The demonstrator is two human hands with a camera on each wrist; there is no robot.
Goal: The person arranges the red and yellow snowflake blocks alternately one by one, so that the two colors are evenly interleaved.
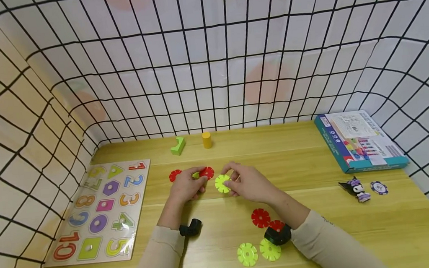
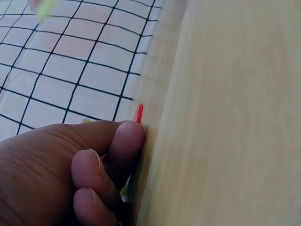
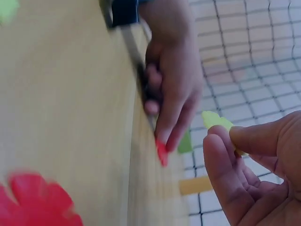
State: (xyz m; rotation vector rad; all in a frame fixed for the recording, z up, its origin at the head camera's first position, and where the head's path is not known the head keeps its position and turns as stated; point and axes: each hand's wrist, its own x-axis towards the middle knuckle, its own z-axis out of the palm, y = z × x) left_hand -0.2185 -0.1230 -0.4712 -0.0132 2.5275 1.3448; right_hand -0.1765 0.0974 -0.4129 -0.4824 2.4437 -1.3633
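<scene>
My left hand pinches a notched red plastic disc, whose edge also shows past the fingertips in the left wrist view. Bits of a yellow-green disc and another red disc peek out around that hand, partly covered by it. Just to the right, my right hand holds a notched yellow-green disc between thumb and fingers, raised close beside the left hand's red one. Seen from the right wrist, this yellow-green disc is tilted nearly edge-on.
Near my right forearm lie two red discs and two yellow-green discs. A number puzzle board sits left. Behind are a green block and an orange cylinder. At right are a box, a figurine and a chip.
</scene>
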